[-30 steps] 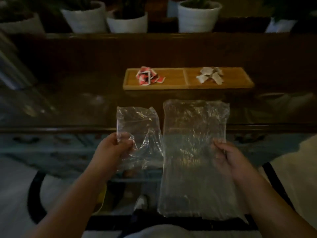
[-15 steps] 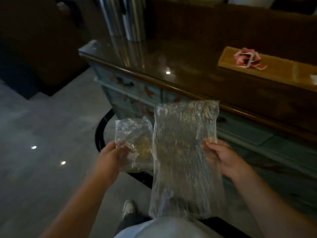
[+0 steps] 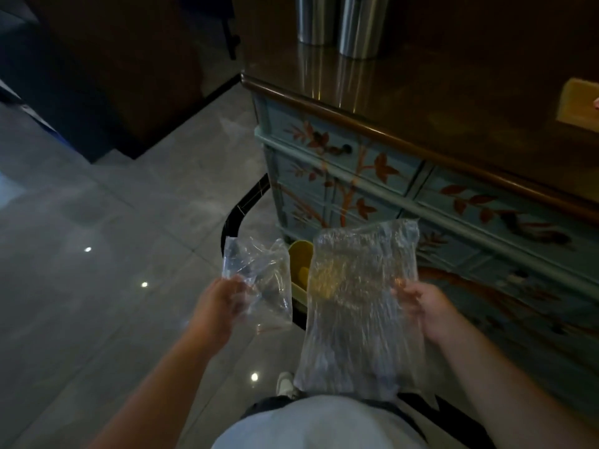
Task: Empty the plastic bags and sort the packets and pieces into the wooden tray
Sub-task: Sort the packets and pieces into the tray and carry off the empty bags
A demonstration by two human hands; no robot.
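Observation:
My left hand (image 3: 222,303) grips a small clear plastic bag (image 3: 262,280) by its left edge; the bag looks empty and crumpled. My right hand (image 3: 421,306) pinches the right edge of a larger clear plastic bag (image 3: 356,306), which hangs flat and also looks empty. Both bags hang in the air in front of my lap, left of the cabinet. Only the left end of the wooden tray (image 3: 578,105) shows at the far right edge, on the dark cabinet top (image 3: 437,92). A pink sliver of a packet (image 3: 596,103) shows at the frame's edge.
A blue painted cabinet (image 3: 372,176) with red leaf patterns stands to the right. Two metal cylinders (image 3: 343,24) stand on its far corner. A yellow bin (image 3: 299,270) sits on the floor behind the bags. A black chair frame (image 3: 241,209) curves beside grey floor tiles (image 3: 97,254).
My view has swung left and down, away from the tray toward the floor and the cabinet's corner. Both hands keep holding the same two bags, now lower and over the yellow bin.

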